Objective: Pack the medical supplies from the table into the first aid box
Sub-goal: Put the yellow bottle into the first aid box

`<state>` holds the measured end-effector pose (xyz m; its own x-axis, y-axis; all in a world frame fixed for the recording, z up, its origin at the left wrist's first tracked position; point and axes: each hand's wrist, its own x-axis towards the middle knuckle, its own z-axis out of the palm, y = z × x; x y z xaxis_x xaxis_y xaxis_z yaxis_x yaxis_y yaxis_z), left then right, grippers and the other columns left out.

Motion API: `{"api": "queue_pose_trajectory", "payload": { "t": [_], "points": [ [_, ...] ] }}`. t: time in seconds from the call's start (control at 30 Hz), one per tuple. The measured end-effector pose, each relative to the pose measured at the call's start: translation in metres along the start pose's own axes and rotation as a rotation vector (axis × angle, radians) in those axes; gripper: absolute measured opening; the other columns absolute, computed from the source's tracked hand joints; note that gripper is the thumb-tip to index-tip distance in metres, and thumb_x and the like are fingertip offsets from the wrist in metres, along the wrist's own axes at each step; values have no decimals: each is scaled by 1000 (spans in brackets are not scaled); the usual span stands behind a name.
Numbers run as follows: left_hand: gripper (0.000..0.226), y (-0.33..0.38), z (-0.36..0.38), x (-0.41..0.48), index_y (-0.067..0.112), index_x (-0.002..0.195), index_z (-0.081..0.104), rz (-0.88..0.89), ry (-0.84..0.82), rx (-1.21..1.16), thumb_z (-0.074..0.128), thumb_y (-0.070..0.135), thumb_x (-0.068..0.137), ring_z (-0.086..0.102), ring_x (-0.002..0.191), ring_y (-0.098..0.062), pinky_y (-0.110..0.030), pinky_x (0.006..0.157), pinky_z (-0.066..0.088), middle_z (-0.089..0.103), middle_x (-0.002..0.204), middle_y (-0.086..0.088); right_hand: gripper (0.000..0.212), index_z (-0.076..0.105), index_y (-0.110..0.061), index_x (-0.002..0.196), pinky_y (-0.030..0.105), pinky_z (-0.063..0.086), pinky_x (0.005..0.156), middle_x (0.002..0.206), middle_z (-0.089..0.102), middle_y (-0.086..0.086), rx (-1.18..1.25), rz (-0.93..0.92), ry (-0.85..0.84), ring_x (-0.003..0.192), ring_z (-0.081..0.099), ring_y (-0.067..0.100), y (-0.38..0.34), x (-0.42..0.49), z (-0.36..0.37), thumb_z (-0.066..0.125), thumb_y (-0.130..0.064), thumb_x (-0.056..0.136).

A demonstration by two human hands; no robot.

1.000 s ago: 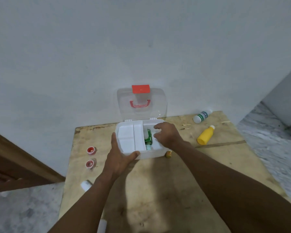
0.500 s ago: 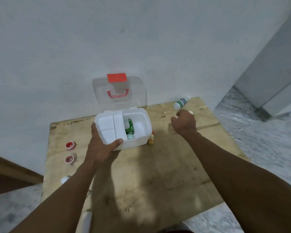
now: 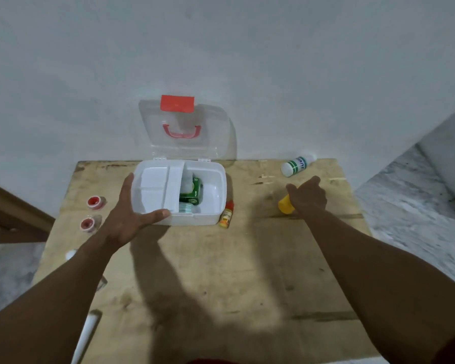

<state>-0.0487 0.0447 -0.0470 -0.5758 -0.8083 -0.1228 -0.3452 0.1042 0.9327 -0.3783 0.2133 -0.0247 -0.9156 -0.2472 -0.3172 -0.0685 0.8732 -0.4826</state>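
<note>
left hand point(image 3: 128, 219) braces first aid box point(image 3: 216, 185) | right hand point(image 3: 309, 197) on yellow bottle point(image 3: 285, 207)

You're looking at a scuffed wooden desk point(image 3: 221, 271) set against the wall. On it sits the open first aid box point(image 3: 195, 218), with a small red-capped bottle point(image 3: 227, 215) just beside its right wall. At the far right lie a white bottle point(image 3: 297, 165) and a yellow bottle point(image 3: 284, 206). On the left sit two red rolls point(image 3: 95, 201) point(image 3: 88, 224), possibly tape.
</note>
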Motion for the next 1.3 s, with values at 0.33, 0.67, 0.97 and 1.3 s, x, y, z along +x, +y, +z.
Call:
{"api": "queue_pose_trajectory", "payload": {
  "t": [0.33,0.67,0.97,1.3],
  "points": [
    [97,5,1,-1,36,141,30,-32,-15,-33,87,35,63,47,122,-8,-39,87,56,46,134,12,66,28,-6,139,38,47,86,126,57,20,56,43,-92,119,55,40,5,19,4,65,-22,87],
    [98,-1,-1,-4,33,143,29,-19,-23,-57,89,32,65,48,121,-3,-41,96,53,48,132,15,64,49,-31,120,55,57,87,115,59,6,391,-172,-165,111,61,36,-9,-24,-12,76,-30,63],
    [112,-8,-2,-8,30,149,21,4,63,-61,92,33,62,44,119,-11,-27,91,40,43,126,23,64,46,-39,116,46,60,81,94,64,-2,521,-512,-116,95,67,24,-86,-99,2,83,-26,65],
    [103,-8,-9,-5,36,143,22,79,28,-40,91,22,66,53,97,11,-5,69,39,46,113,35,62,42,-16,119,43,52,72,88,60,6,210,-706,-43,81,60,32,-90,-133,51,79,-8,71]
  ]
}}
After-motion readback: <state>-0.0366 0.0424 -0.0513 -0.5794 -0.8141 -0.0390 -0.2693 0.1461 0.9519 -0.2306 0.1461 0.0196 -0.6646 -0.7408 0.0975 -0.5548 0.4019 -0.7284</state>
